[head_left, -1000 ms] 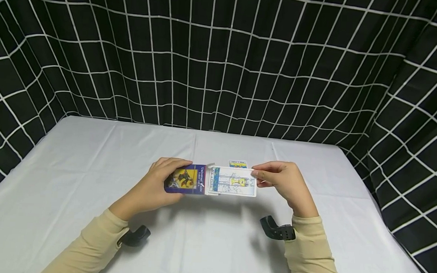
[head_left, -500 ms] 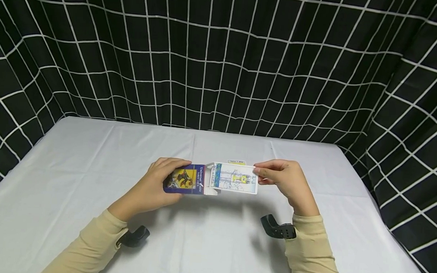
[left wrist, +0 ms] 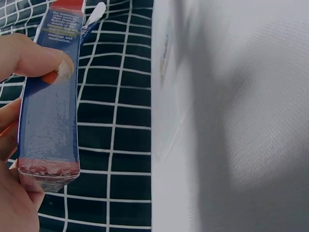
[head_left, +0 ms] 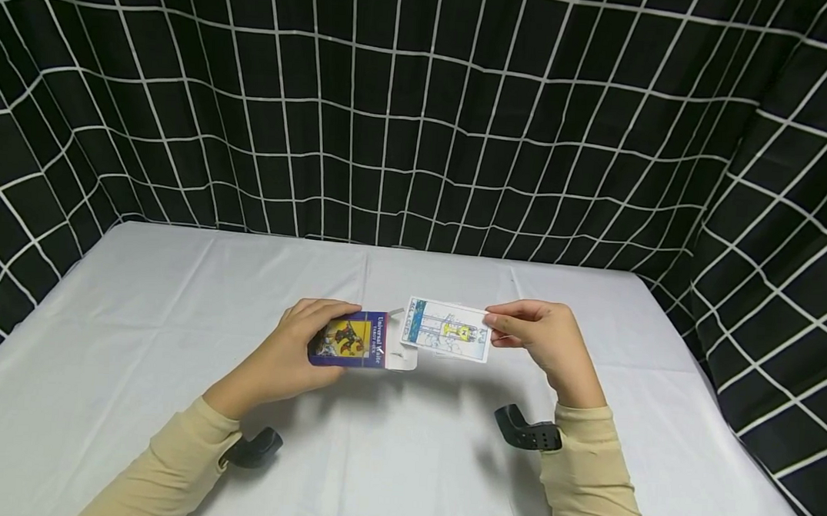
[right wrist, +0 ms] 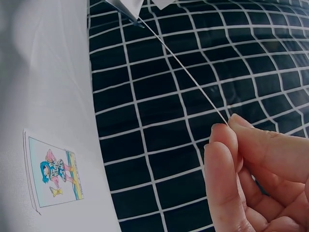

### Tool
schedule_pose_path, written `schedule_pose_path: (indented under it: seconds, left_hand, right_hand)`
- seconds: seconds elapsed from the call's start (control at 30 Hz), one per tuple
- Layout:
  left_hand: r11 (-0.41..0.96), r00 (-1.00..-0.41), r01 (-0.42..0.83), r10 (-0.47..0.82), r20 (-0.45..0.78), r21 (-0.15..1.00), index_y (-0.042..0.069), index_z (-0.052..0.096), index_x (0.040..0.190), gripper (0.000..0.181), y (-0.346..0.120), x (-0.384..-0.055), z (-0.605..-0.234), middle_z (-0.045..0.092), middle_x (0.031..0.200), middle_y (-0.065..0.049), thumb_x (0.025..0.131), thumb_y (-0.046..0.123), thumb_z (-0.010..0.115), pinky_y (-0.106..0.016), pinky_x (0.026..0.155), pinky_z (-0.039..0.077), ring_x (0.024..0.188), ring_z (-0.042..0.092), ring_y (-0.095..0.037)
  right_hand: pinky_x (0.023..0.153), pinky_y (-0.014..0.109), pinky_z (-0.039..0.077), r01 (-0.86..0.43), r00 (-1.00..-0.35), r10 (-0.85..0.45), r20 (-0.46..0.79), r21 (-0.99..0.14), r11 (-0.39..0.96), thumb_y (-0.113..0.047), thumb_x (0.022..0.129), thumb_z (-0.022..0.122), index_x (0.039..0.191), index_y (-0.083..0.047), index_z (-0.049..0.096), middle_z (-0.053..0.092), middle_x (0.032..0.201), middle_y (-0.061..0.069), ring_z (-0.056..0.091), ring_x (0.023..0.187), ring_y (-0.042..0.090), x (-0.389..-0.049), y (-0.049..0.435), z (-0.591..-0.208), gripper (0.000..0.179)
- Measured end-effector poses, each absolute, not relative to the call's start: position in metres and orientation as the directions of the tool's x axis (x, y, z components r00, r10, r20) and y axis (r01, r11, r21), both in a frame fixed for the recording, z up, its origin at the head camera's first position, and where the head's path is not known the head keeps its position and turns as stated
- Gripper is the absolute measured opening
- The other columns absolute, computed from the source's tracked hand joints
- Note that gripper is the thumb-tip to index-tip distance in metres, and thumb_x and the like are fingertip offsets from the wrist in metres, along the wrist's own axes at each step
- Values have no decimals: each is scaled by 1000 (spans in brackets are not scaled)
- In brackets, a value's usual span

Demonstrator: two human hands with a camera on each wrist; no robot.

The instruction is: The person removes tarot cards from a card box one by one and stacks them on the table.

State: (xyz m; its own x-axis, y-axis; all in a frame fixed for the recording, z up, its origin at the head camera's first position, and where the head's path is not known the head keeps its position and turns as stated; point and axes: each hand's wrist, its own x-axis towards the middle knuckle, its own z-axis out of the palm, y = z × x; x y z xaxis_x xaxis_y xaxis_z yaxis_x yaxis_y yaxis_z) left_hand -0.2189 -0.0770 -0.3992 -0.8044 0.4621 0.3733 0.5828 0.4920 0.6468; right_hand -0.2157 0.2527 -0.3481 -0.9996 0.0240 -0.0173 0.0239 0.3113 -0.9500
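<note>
Head view, left to right: the left hand (head_left: 303, 345) grips the box (head_left: 346, 340), thumb along its near side, fingers along its far side; the left wrist view shows that thumb pressing the side panel. A white flap (head_left: 402, 359) sticks out at the box's right end. Next comes the card (head_left: 447, 330), held up and slanted, left end farther than right. Over the last second it has swung out of line with the box, baring more of the flap, so it looks free of the mouth; whether it touches the flap I cannot tell. The right hand (head_left: 538, 333) pinches the card's right end between thumb and fingertips, the card reaching left from them. Right wrist view shows a second card (right wrist: 53, 171) on the table (right wrist: 53, 87).
</note>
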Motion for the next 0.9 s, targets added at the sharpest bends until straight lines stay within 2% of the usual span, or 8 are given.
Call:
schedule_pose_path:
  seconds: [0.2,0.47,0.9]
  left_hand:
    - [494,-807,578,461,369,650,14,54,140,76,-77,-219,-399,58,139,-4,69,11,80,-45,105,34,122,45,-22]
    - [493,-807,580,458,374,648,14,54,140,76,-77,-219,-400,58,138,-4,68,11,80,-46,105,34,122,46,-22]
    - [492,-807,580,458,374,649,14,54,140,76,-77,-219,-400,58,138,-3,68,10,80,-46,106,33,123,46,-23]
  right_hand:
    - [69,21,59,36,-999,31,-28,-960,277,-2,88,69,113,21,62,71,80,-6,67,66,3,-216,253,-348,34]
    - [71,22,59,41,-999,25,-34,-950,310,-2,90,68,114,19,62,71,82,-3,69,68,3,-218,254,-349,33]
    - [70,23,59,52,-999,28,-46,-956,290,-2,90,67,115,20,60,70,81,-2,69,67,4,-219,254,-350,34]
